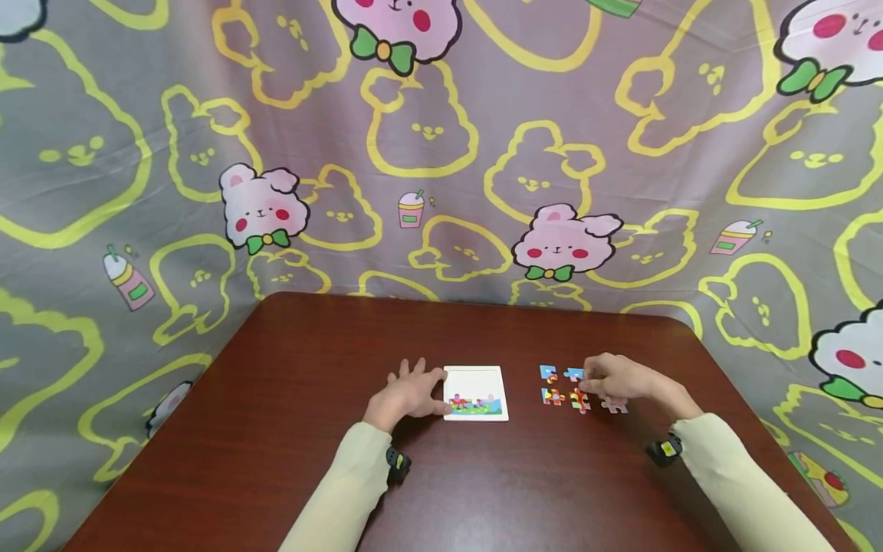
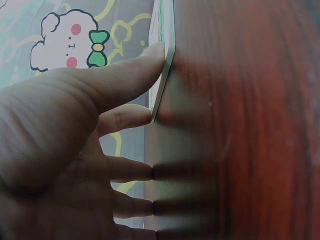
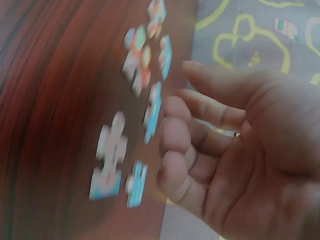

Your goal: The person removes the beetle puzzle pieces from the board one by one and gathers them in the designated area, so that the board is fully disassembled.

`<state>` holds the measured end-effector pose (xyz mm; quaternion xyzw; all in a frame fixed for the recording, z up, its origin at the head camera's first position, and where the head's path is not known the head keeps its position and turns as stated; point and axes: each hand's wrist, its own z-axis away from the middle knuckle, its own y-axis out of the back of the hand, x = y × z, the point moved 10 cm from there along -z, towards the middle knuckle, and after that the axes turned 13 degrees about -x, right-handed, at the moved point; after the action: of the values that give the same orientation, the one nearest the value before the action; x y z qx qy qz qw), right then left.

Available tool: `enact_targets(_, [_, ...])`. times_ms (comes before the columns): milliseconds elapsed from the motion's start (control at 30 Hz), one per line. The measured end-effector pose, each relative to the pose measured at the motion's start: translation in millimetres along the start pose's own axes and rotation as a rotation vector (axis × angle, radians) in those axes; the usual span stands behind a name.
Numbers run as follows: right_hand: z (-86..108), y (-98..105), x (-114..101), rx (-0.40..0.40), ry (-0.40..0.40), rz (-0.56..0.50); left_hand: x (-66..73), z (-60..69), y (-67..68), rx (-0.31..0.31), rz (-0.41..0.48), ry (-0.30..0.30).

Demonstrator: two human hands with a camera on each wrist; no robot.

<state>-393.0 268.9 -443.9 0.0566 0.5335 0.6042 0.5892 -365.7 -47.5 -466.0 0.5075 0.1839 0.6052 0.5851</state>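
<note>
A white square puzzle tray (image 1: 472, 382) lies on the table, with a row of colourful pieces along its near side. At its left edge is my left hand (image 1: 407, 392), fingers spread and nearly straight; in the left wrist view the thumb (image 2: 135, 75) touches the tray rim (image 2: 167, 65). To the right, my right hand (image 1: 614, 376) hovers over loose jigsaw pieces (image 1: 553, 396). Its fingers (image 3: 175, 135) bend loosely in the right wrist view, and nothing shows between them and the thumb. A pink-and-blue piece (image 3: 109, 157) lies below that hand, partly covered in the head view.
The dark red-brown wooden table (image 1: 331, 345) extends around the tray and pieces. Behind it and at the sides hangs a grey curtain (image 1: 469, 192) printed with cartoon animals. Black wrist cameras sit on both of my sleeves.
</note>
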Motion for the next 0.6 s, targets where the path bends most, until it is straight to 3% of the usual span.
enact_targets(333, [-24.7,-3,-41,0.065,0.108,-0.045,-0.8,-1.0,0.4,0.001,-0.001,-0.003])
enact_targets(600, [-42.1,-13,-70,0.063,0.199,-0.052,-0.1,-0.5,1.1,0.000,0.003,-0.003])
